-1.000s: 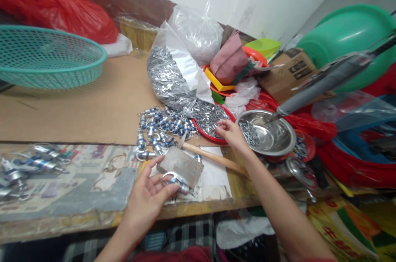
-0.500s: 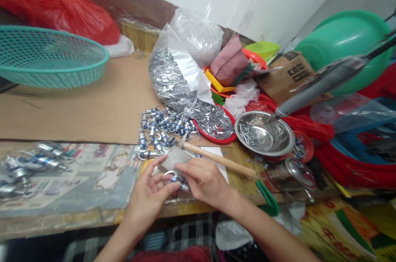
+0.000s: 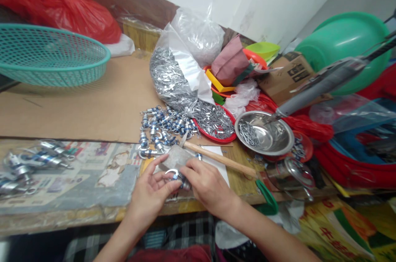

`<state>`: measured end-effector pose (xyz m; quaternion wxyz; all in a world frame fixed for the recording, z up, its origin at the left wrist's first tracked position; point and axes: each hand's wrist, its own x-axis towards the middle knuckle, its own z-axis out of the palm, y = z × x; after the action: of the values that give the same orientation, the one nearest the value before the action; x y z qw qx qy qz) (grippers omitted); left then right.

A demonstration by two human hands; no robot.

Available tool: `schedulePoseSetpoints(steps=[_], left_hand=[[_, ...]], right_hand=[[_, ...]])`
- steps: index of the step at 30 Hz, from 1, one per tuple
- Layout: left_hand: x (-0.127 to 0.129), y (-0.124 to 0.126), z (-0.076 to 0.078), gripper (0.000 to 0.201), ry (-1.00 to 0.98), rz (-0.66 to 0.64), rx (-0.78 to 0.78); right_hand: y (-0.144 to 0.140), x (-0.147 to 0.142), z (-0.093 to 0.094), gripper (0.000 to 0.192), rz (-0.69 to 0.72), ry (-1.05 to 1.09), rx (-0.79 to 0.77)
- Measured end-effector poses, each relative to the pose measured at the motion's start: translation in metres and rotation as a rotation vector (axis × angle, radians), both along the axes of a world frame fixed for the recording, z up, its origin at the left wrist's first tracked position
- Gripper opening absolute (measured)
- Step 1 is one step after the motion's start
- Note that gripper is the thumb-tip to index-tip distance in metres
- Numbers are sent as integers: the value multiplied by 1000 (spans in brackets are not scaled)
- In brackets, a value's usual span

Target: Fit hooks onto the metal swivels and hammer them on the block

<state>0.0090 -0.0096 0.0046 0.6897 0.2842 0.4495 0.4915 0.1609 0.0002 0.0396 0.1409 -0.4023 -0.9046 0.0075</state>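
the left hand (image 3: pixel 151 187) pinches a blue-banded metal fitting (image 3: pixel 179 178) between thumb and fingers, its pale hook (image 3: pixel 171 171) showing, by the near side of a grey block (image 3: pixel 175 157) on the table (image 3: pixel 243 182). the right hand (image 3: pixel 210 187) bends its fingers at the fitting's other end (the tips are hidden, so one cannot tell what they grip). this piece seems partway done, with both hands at it. similar fittings lie in a pile (image 3: pixel 159 128) beyond the block and a loose group (image 3: pixel 37 163) leftward; which are finished is unclear. many flat clips (image 3: pixel 212 119) lie unused in the red tray (image 3: pixel 216 140).
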Motion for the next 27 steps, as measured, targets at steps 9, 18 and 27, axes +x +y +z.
schedulePoseSetpoints(steps=[9,18,27], left_hand=[[1,-1,2,77,1,30,-1],[2,-3,0,78,5,40,-28],[1,-2,-3,78,19,35,-17]], right_hand=[[-10,-3,5,18,27,-125,14],[-5,25,-9,37,-57,286,-192],[37,56,-23,23,-469,50,-193]])
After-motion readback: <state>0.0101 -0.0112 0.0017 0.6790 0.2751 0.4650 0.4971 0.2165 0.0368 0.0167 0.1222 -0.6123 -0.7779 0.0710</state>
